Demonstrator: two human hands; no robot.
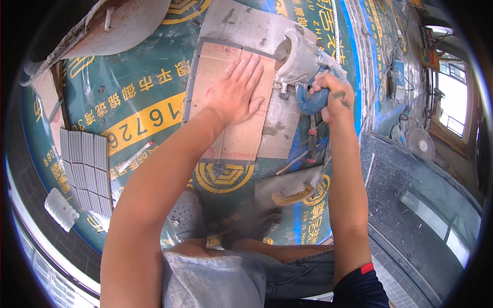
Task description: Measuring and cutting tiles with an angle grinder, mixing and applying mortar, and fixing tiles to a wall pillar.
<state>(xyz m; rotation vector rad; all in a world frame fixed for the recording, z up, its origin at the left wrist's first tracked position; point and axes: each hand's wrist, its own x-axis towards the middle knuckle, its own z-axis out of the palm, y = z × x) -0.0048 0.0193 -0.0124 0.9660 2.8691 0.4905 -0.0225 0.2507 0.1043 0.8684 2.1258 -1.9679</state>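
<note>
My left hand [237,92] lies flat, fingers stretched out, on a brown paper-faced tile sheet [239,137] with dark grey edges. My right hand [334,98] is wrapped round the blue handle of a dusty handheld tile cutter [304,57]. The cutter's round blade guard sits at the upper right edge of the sheet; whether the blade touches it I cannot tell. Under the sheet is a grey textured tile or board [281,126], marked with dark smudges.
Green printed floor covering [154,92] spreads around. Left stand a grey ribbed tile sheet [84,164], a white marker [136,155] and a pale broken piece [61,209]. A trowel [295,195] and red-handled tool [311,139] lie nearer me. A large tub [120,31] is upper left, a dark panel [405,190] right.
</note>
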